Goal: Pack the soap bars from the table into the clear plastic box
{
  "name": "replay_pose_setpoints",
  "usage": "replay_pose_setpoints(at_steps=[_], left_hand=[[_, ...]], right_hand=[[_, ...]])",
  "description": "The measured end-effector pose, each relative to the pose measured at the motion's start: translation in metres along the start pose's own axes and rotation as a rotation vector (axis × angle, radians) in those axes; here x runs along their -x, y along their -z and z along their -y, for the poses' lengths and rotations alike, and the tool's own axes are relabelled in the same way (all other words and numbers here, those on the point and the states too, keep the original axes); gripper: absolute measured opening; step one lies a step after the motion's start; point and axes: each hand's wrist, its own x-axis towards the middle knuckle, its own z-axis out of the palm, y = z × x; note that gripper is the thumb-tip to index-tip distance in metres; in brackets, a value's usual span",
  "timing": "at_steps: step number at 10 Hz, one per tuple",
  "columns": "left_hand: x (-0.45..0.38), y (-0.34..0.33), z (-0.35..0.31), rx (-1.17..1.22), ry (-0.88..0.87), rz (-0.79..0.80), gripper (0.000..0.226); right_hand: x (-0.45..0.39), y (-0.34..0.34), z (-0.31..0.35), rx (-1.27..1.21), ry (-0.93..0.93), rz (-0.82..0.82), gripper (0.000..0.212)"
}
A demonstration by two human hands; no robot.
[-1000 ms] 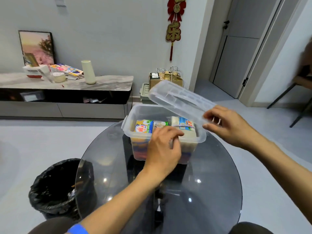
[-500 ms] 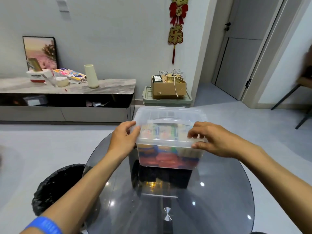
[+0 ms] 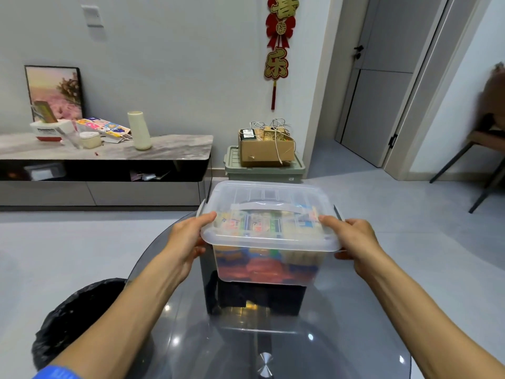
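Note:
The clear plastic box (image 3: pixel 269 265) stands on the round dark glass table (image 3: pixel 341 324), with its lid (image 3: pixel 270 195) lying flat on top. Several wrapped soap bars (image 3: pixel 259 227) show through the lid and walls, colourful packs stacked inside. My left hand (image 3: pixel 188 239) grips the lid's left edge, thumb on top. My right hand (image 3: pixel 355 242) grips the lid's right edge the same way. No soap bars lie on the table outside the box.
A bin lined with a black bag (image 3: pixel 79 318) stands on the floor at the table's left. Behind are a low sideboard (image 3: pixel 109 165), a cardboard box (image 3: pixel 266 146) on a green crate (image 3: pixel 265 170), and a chair (image 3: pixel 481 149) at far right.
The lid, held open and tilted a second ago, now lies shut on the box. My left hand left the box's inside and moved to the left edge; both hands now clasp the lid's sides.

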Motion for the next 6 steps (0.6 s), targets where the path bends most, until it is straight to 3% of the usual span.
replay_pose_setpoints(at_steps=[1,2,4,5,6], left_hand=[[0.002,-0.003,-0.002,-0.117,-0.193,-0.089,0.027],[0.005,-0.007,0.000,-0.149,-0.270,-0.119,0.026],[0.010,-0.012,0.005,-0.069,-0.301,-0.176,0.015],[0.017,-0.013,0.008,-0.075,-0.331,-0.159,0.017],[0.024,-0.004,0.001,-0.200,-0.347,-0.130,0.016]], right_hand=[[-0.003,-0.006,-0.002,0.058,0.135,-0.117,0.035],[-0.005,-0.008,-0.005,0.145,0.219,-0.178,0.036],[-0.008,-0.004,-0.002,0.346,0.347,-0.213,0.050],[-0.007,-0.004,0.001,0.366,0.341,-0.170,0.047],[-0.003,0.000,0.005,0.511,0.369,-0.138,0.044]])
